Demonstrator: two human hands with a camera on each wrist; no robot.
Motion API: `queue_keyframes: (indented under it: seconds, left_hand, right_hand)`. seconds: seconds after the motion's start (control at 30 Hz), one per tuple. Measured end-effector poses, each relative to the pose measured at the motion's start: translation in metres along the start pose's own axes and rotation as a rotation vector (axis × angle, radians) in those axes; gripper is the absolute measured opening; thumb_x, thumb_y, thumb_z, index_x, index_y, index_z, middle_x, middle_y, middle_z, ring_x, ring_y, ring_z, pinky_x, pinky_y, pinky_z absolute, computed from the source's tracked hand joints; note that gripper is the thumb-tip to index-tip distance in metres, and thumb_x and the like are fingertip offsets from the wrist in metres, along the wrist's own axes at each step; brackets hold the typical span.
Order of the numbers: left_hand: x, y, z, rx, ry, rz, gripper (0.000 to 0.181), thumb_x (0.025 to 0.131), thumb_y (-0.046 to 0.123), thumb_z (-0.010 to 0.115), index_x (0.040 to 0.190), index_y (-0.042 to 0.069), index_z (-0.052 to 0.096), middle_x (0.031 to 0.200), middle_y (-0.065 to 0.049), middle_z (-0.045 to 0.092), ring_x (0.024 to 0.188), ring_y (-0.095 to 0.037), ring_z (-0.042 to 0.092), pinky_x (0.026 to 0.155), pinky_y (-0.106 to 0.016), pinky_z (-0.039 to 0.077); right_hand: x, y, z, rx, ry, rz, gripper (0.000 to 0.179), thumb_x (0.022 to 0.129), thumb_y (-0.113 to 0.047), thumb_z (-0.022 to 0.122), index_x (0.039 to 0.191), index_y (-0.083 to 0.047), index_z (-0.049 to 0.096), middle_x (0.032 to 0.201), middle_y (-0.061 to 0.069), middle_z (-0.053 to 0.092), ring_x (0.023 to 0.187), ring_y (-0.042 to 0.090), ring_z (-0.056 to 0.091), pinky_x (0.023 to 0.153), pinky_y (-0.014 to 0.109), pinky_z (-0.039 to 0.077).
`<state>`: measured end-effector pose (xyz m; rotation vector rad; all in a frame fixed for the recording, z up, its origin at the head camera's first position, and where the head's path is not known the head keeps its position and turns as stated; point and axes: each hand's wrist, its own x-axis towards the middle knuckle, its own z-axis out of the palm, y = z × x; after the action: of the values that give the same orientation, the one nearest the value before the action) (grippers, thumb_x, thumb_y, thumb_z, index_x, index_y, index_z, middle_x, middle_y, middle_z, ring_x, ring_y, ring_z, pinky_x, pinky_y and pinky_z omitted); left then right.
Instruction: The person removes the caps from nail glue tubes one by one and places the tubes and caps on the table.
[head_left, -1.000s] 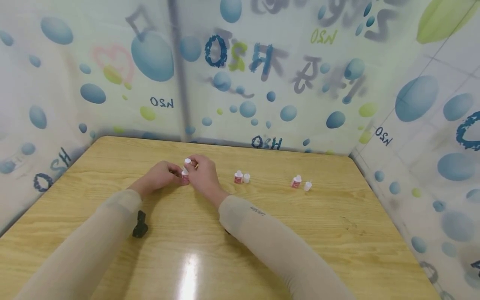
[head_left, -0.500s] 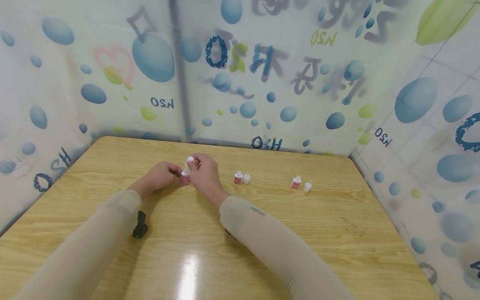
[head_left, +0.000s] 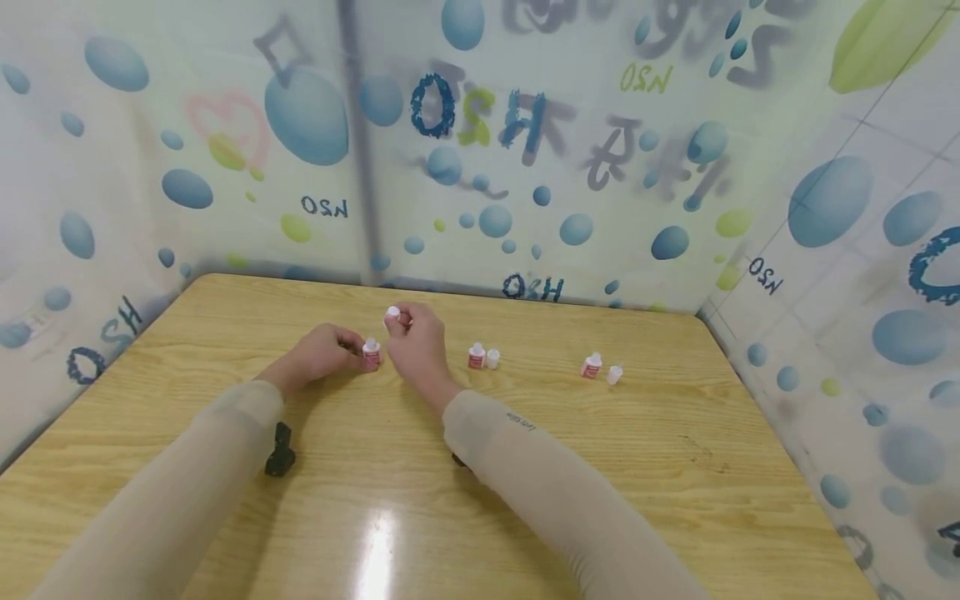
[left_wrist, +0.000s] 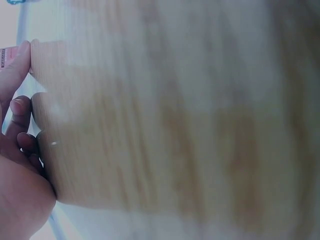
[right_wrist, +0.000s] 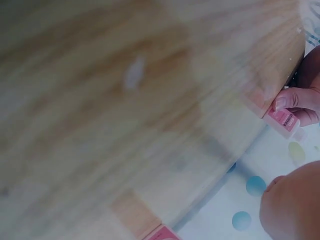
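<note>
In the head view my left hand (head_left: 321, 352) holds a small white bottle (head_left: 372, 354) with a pink-red label upright on the table. The bottle's narrow white top is uncovered. Up and to the right of it, my right hand (head_left: 420, 346) pinches a white cap (head_left: 392, 313) between thumb and fingers, apart from the bottle. The left wrist view catches only a sliver of the bottle's label (left_wrist: 9, 57) beyond the fingers. From the right wrist, the held bottle (right_wrist: 283, 121) shows with the left thumb against its side; the cap is hidden there.
A second such bottle (head_left: 476, 357) stands right of my right hand, a white cap (head_left: 492, 358) beside it. Farther right are a third bottle (head_left: 592, 365) and its cap (head_left: 615, 374). A black object (head_left: 281, 451) is near my left forearm. Printed sheeting (head_left: 465, 242) borders the wooden table (head_left: 360, 483).
My right hand has lifted the white cap off the bottle's top and carried it up and to the right. The left hand and its bottle have stayed in place.
</note>
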<state>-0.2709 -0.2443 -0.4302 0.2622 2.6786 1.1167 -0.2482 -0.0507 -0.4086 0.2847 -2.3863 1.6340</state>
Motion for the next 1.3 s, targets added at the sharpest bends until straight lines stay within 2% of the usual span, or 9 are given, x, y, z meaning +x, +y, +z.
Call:
queue_keyframes:
  seconds: [0.13,0.3,0.47,0.73,0.87,1.03,1.1,1.2,1.3]
  left_hand:
    - [0.002,-0.001,0.0,0.005,-0.009,-0.005,0.025,0.091,0.029,0.083,0.105,0.008,0.08,0.109,-0.006,0.078,0.1,-0.02,0.06,0.09,-0.033,0.044]
    - [0.0,-0.001,-0.001,0.005,-0.002,0.003,0.023,0.091,0.029,0.084,0.102,0.009,0.08,0.104,-0.003,0.076,0.097,-0.019,0.059,0.089,-0.032,0.044]
    - [-0.003,-0.001,-0.003,0.011,0.003,0.012,0.024,0.091,0.03,0.083,0.1,0.009,0.079,0.101,-0.003,0.076,0.095,-0.019,0.057,0.089,-0.033,0.043]
    - [-0.001,-0.001,-0.001,0.019,0.0,0.012,0.024,0.09,0.031,0.084,0.102,0.01,0.08,0.103,-0.002,0.077,0.097,-0.019,0.058,0.091,-0.034,0.042]
    - [0.0,0.0,0.0,0.017,0.006,0.015,0.025,0.09,0.031,0.084,0.102,0.01,0.081,0.104,-0.002,0.078,0.098,-0.019,0.059,0.091,-0.033,0.043]
    - [0.0,0.0,0.0,0.02,-0.003,0.019,0.026,0.091,0.03,0.083,0.104,0.009,0.079,0.104,-0.003,0.076,0.096,-0.019,0.057,0.09,-0.034,0.042]
    - [-0.001,0.001,-0.001,0.025,-0.005,0.017,0.029,0.091,0.029,0.082,0.11,0.007,0.078,0.108,-0.006,0.075,0.099,-0.021,0.057,0.09,-0.034,0.042]
    - [-0.002,0.002,-0.001,0.017,-0.005,0.0,0.041,0.093,0.031,0.08,0.125,0.005,0.075,0.124,-0.015,0.074,0.111,-0.027,0.061,0.099,-0.043,0.048]
    - [-0.003,0.003,0.0,0.0,0.0,-0.021,0.049,0.095,0.033,0.079,0.134,0.005,0.072,0.138,-0.02,0.07,0.121,-0.031,0.061,0.108,-0.051,0.046]
  right_hand:
    - [0.002,0.0,-0.004,0.018,0.024,0.005,0.016,0.103,-0.024,0.068,0.109,-0.009,0.07,0.087,-0.004,0.063,0.071,0.004,0.053,0.065,0.018,0.044]
    - [0.001,0.001,-0.008,0.03,0.043,0.073,0.014,0.097,-0.023,0.069,0.105,-0.013,0.065,0.088,-0.004,0.067,0.068,0.006,0.054,0.063,0.021,0.045]
    - [-0.001,0.001,-0.007,0.014,0.001,0.159,0.016,0.095,-0.023,0.072,0.1,-0.014,0.06,0.088,-0.003,0.063,0.075,0.008,0.055,0.068,0.023,0.046]
    - [-0.005,-0.001,-0.005,-0.075,-0.077,0.204,0.018,0.097,-0.022,0.075,0.088,-0.013,0.062,0.082,-0.002,0.058,0.076,0.012,0.054,0.067,0.025,0.044]
    - [-0.004,0.001,-0.005,-0.083,-0.105,0.224,0.013,0.097,-0.017,0.077,0.099,-0.009,0.066,0.089,0.001,0.064,0.079,0.011,0.056,0.07,0.024,0.047]
    - [0.0,0.007,-0.004,-0.092,-0.156,0.25,0.027,0.097,-0.012,0.077,0.122,-0.005,0.07,0.101,0.005,0.069,0.082,0.01,0.059,0.071,0.023,0.048]
    - [0.001,0.01,-0.002,-0.065,-0.182,0.293,0.025,0.098,-0.01,0.076,0.121,-0.006,0.071,0.102,0.005,0.069,0.078,0.01,0.061,0.068,0.023,0.05]
    - [0.002,0.012,-0.001,-0.022,-0.212,0.352,0.018,0.097,-0.007,0.076,0.113,-0.006,0.07,0.098,0.003,0.067,0.069,0.011,0.064,0.062,0.023,0.051]
    - [0.002,0.012,-0.001,-0.022,-0.234,0.376,0.013,0.096,-0.006,0.076,0.106,-0.008,0.068,0.091,0.001,0.066,0.065,0.012,0.065,0.06,0.024,0.052]
